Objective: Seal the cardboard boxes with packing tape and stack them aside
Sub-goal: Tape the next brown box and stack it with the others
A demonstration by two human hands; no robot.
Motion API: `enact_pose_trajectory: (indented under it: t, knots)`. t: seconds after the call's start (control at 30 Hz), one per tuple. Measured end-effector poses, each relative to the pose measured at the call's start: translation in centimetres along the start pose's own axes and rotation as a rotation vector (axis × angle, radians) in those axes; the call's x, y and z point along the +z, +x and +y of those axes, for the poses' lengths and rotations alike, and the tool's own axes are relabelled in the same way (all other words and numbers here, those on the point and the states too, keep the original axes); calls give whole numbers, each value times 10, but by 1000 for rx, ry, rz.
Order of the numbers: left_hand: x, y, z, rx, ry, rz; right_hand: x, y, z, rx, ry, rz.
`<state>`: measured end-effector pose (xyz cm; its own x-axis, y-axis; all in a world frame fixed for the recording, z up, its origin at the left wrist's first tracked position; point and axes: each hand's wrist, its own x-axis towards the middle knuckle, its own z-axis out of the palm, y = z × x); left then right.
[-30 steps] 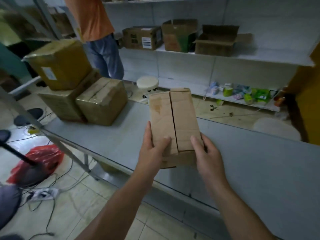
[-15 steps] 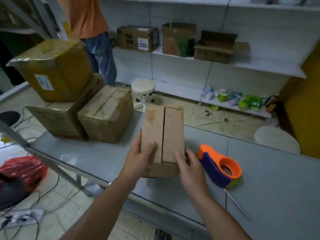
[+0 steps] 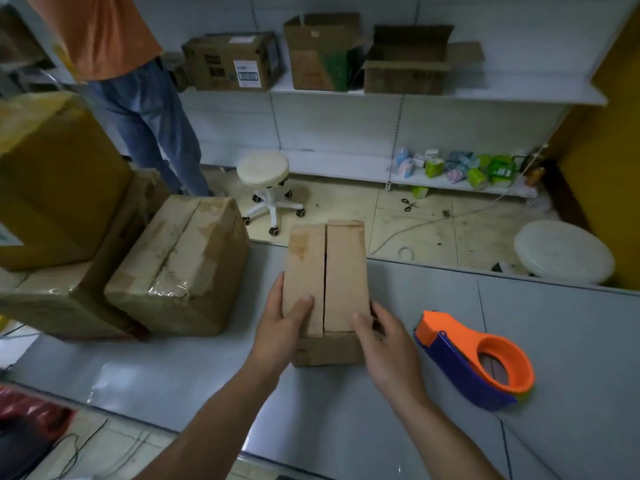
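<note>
A small brown cardboard box (image 3: pixel 343 271) stands on the grey table (image 3: pixel 554 341), its two top flaps folded down with an open seam between them. My left hand (image 3: pixel 280 334) grips its near left corner, thumb lying on the left flap. My right hand (image 3: pixel 384 344) holds the near right corner, fingers curled against the side. An orange and purple tape dispenser (image 3: pixel 481 362) lies on the table just right of my right hand, apart from it.
Three taped boxes (image 3: pixel 180 268) are stacked at the table's left. A person in an orange shirt (image 3: pixel 104 32) stands behind them. A white stool (image 3: pixel 265 174) and scissors (image 3: pixel 409 204) are on the floor beyond. Open cartons (image 3: pixel 412 60) sit on the shelf.
The small box has come down from in front of me onto the table, both hands still on it. My view shifted right, bringing the tape dispenser into sight.
</note>
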<state>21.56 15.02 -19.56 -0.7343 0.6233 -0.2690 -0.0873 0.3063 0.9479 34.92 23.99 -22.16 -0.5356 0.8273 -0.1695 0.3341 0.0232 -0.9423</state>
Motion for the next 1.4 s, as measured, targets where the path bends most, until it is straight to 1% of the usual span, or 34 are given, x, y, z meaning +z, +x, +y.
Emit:
enact_pose_trajectory:
  t: [0.07,0.23,0.33,0.4,0.47,0.57,0.63,0.7,0.83,0.93,1.03,1.1,1.17,1.2,1.23,1.3,1.4]
  knots:
    - [-3,3,-7,64,79,-16,2,-2,1,13,-15,28]
    - [-21,22,0,186,317,-172,9,-9,-1,56,25,77]
    - [-32,41,13,378,585,-214,13,-11,-5,75,58,130]
    - [-38,60,33,502,784,-320,15,-16,-11,77,69,132]
    - [-38,86,54,588,938,-432,14,-22,-18,106,72,127]
    - [-29,119,70,626,1056,-583,11,-23,-24,112,26,130]
    - [-24,129,66,611,1073,-614,8,-21,-27,109,7,140]
    - [-27,128,56,600,1072,-558,8,-20,-29,97,-7,149]
    - [-42,117,42,593,1042,-377,13,-19,-40,105,-48,142]
    - [-48,105,41,545,1072,-301,9,-14,-42,81,-87,124]
    - [-48,90,38,512,1096,-212,-3,-9,-34,94,-160,92]
    - [-46,80,31,481,1072,-127,-24,-5,-28,93,-223,192]
    - [-40,71,25,446,1032,-31,-55,-3,-21,68,-361,359]
    - [-36,66,24,419,1026,7,-72,-4,-15,57,-471,420]
    - [-32,61,23,390,1029,38,-88,-7,-9,62,-592,439]
    - [-23,52,21,349,1027,89,-110,-11,3,120,-795,374]
    - [-15,42,18,322,1016,128,-120,-14,20,160,-923,225]
